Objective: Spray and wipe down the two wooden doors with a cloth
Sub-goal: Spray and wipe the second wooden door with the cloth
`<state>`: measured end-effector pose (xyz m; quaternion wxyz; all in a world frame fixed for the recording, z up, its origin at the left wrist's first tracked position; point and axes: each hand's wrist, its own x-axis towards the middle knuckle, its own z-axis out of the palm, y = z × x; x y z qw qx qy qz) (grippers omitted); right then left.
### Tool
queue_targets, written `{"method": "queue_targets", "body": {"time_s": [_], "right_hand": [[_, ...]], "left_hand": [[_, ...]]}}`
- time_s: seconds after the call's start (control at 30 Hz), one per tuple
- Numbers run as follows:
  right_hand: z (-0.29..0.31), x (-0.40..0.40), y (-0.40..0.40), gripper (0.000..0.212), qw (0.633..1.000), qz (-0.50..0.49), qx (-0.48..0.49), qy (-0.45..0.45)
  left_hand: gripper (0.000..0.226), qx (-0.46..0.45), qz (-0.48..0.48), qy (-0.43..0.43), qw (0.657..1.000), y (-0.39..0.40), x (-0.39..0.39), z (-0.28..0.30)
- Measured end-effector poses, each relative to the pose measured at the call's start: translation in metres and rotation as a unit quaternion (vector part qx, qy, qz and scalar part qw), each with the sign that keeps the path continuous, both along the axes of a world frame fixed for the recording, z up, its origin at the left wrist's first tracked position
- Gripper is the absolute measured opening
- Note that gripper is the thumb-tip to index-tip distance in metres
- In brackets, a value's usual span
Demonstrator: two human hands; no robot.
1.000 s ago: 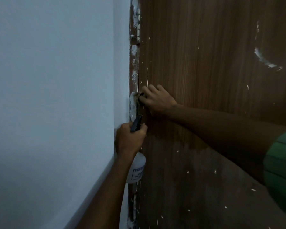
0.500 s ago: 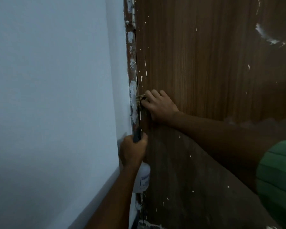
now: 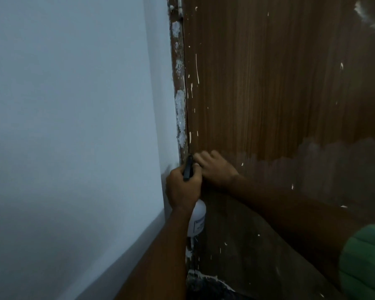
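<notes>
The wooden door (image 3: pixel 279 87) fills the right side, stiff and paint-flecked; the left hand (image 3: pixel 182 189) grips the light plastic spray bottle (image 3: pixel 196 219) at its neck; the right hand (image 3: pixel 215 167) presses curled fingers at the door edge; a cloth I cannot see.

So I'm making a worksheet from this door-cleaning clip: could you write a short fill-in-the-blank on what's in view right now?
1. The left hand grips a white spray ____.
2. The right hand presses on the brown wooden ____ near its left edge.
3. Left of the door frame stands a plain pale ____.
4. The door frame is spattered with specks and patches of ____ paint.

Missing words: bottle; door; wall; white
</notes>
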<state>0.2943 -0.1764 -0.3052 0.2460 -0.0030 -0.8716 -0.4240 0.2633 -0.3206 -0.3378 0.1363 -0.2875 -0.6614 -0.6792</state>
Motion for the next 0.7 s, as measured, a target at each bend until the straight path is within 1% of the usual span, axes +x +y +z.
{"method": "queue_targets", "body": {"time_s": [0.03, 0.07, 0.1, 0.13, 0.2, 0.27, 0.3, 0.33, 0.37, 0.4, 0.43, 0.47, 0.5, 0.53, 0.57, 0.6, 0.63, 0.67, 0.7], "right_hand": [[-0.015, 0.000, 0.000, 0.054, 0.996, 0.001, 0.025, -0.089], [-0.023, 0.000, 0.001, 0.053, 0.986, -0.003, 0.053, -0.160], [-0.023, -0.002, 0.002, 0.052, 0.981, -0.003, 0.072, -0.178], [-0.018, -0.008, 0.003, 0.048, 0.986, 0.001, 0.080, -0.146], [0.006, -0.016, 0.004, 0.044, 0.998, 0.011, 0.053, -0.014], [0.028, -0.013, 0.003, 0.052, 0.995, -0.015, -0.033, 0.095], [0.030, -0.008, 0.004, 0.057, 0.989, -0.030, -0.053, 0.131], [0.024, -0.005, 0.004, 0.058, 0.988, -0.023, -0.055, 0.142], [0.013, -0.002, 0.003, 0.056, 0.992, -0.010, -0.040, 0.121], [-0.003, 0.002, 0.005, 0.053, 0.998, 0.002, -0.009, 0.066], [-0.021, 0.004, 0.008, 0.052, 0.999, 0.012, 0.040, -0.028], [-0.031, 0.008, 0.011, 0.053, 0.986, 0.003, 0.086, -0.144], [-0.032, 0.012, 0.013, 0.057, 0.967, -0.001, 0.119, -0.223], [-0.026, 0.014, 0.013, 0.060, 0.962, 0.002, 0.130, -0.238], [-0.017, 0.015, 0.013, 0.060, 0.973, 0.010, 0.128, -0.193], [-0.006, 0.016, 0.012, 0.059, 0.988, 0.024, 0.105, -0.114], [0.003, 0.018, 0.013, 0.059, 0.998, 0.024, 0.054, -0.020], [0.010, 0.022, 0.013, 0.061, 0.997, 0.011, -0.012, 0.069], [0.012, 0.027, 0.013, 0.063, 0.989, -0.003, -0.069, 0.133]], "left_hand": [[0.029, 0.007, 0.013, 0.001, 1.000, 0.001, 0.000, 0.005], [0.028, 0.009, 0.023, 0.001, 1.000, 0.002, -0.001, 0.008], [0.029, 0.006, 0.027, 0.002, 1.000, 0.003, -0.001, 0.011], [0.031, 0.002, 0.027, 0.007, 1.000, 0.004, -0.001, 0.012], [0.036, 0.001, 0.014, 0.017, 1.000, 0.007, -0.002, 0.010], [0.040, 0.005, -0.007, 0.006, 1.000, 0.008, -0.005, 0.000], [0.041, 0.004, -0.008, -0.003, 1.000, 0.008, -0.005, -0.005], [0.043, -0.001, -0.006, -0.006, 1.000, 0.008, -0.005, -0.010], [0.044, -0.009, -0.004, -0.007, 1.000, 0.008, -0.004, -0.014], [0.044, -0.017, 0.000, -0.001, 1.000, 0.008, -0.005, -0.017], [0.040, -0.020, 0.007, 0.001, 1.000, 0.007, -0.005, -0.018], [0.036, -0.018, 0.013, 0.001, 1.000, 0.007, -0.004, -0.018], [0.032, -0.016, 0.015, -0.002, 1.000, 0.007, -0.003, -0.015], [0.031, -0.014, 0.018, -0.003, 1.000, 0.006, -0.004, -0.012], [0.032, -0.013, 0.019, -0.003, 1.000, 0.007, -0.004, -0.009], [0.034, -0.011, 0.017, -0.003, 1.000, 0.006, -0.004, -0.007], [0.038, -0.008, 0.014, -0.004, 1.000, 0.005, -0.003, -0.005], [0.043, -0.006, 0.008, -0.003, 1.000, 0.004, -0.002, -0.005], [0.046, -0.009, 0.004, -0.005, 1.000, 0.004, 0.000, -0.007]]}}
